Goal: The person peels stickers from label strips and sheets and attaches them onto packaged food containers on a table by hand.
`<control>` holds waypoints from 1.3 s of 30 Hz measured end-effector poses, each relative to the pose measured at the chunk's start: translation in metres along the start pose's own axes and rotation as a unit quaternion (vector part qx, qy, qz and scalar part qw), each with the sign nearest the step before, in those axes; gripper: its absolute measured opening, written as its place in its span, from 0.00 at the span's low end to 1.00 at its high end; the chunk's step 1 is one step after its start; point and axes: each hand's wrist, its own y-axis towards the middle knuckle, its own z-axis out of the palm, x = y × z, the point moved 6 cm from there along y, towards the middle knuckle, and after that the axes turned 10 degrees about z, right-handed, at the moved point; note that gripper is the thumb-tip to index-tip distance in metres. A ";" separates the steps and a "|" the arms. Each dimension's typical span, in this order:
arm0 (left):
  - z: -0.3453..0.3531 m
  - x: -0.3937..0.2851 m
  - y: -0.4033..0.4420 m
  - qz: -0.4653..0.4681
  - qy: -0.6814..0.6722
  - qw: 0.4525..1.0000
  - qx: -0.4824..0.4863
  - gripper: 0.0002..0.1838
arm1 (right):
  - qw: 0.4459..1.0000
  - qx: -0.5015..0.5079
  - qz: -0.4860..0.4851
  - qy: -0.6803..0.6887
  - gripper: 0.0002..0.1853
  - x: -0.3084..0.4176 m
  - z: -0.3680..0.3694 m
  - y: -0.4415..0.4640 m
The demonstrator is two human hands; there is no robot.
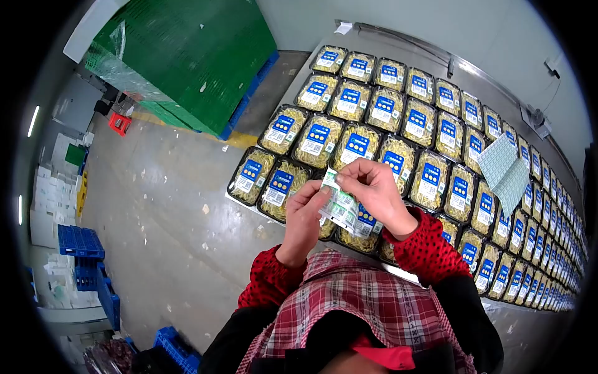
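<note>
From where I stand, both hands meet above the worktop (381, 45), close to its near left corner, with a label sheet (342, 204) between them. The left hand (301, 217) pinches the sheet's left side between thumb and fingers, which looks like the steadying grip. The right hand (381, 192) has thumb and forefinger pressed together at the sheet's upper end; that fine hold suits a thin edge, though I cannot tell whether one sticker has come free there. The sheet is tilted, printed side up, so its codes would be easy to see from above. It is held over the trays (319, 141) along the near edge, probably to keep the reach short.

Those trays stand in close rows from the worktop's left edge far along to the right, all facing much the same way, each with a blue label on top. Such order likely keeps every top in sight and within reach. A second sheet (503, 171), pale green and creased, lies across trays to the right, towards the far edge, perhaps parked there for want of bare metal. On the floor beyond the left edge, the green stack (193, 59) sits on a blue pallet (252, 93), presumably to keep it off the concrete.
</note>
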 end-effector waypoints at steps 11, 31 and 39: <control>-0.015 0.000 0.007 0.017 0.025 0.997 0.070 0.08 | 0.887 -0.106 -0.307 -0.328 0.09 0.029 0.017 -0.018; -0.256 -0.065 0.016 -0.042 0.164 0.978 0.120 0.07 | 0.950 0.071 -0.104 -0.286 0.06 -0.070 0.235 0.089; -0.287 -0.069 0.033 -0.058 0.138 0.984 0.099 0.08 | 0.979 0.040 0.199 -0.018 0.09 -0.113 0.244 0.120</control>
